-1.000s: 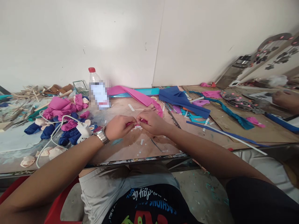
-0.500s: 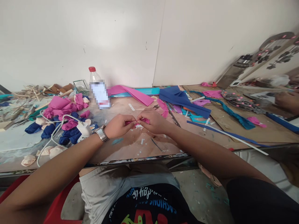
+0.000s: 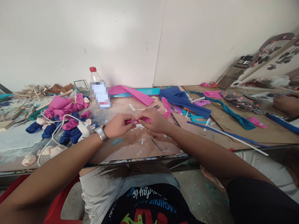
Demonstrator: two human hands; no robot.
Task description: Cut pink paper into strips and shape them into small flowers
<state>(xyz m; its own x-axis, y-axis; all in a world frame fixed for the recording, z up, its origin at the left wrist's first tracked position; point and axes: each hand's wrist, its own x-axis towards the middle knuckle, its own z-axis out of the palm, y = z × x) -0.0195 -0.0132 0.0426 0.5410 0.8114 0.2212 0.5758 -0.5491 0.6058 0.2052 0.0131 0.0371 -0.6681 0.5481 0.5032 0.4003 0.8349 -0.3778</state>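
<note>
My left hand, with a metal watch on its wrist, pinches one end of a pink strip, either crepe paper or cloth. My right hand grips the same strip just beside it, thumb and fingers closed, so part of the strip is hidden. A curved pink length shows behind the right hand; whether it joins the held piece I cannot tell. Both hands are just over the worktable. Scissors lie partly visible beyond the right hand.
Pink and blue rolled flowers and a white charger with cable lie at left. A red-capped bottle stands behind a blurred phone. Blue strips and a white stick lie right. Another person's hand is far right.
The fingertips have moved slightly apart, and more of the pink strip shows between and above them. The curved pink length behind my right hand has shifted a little.
</note>
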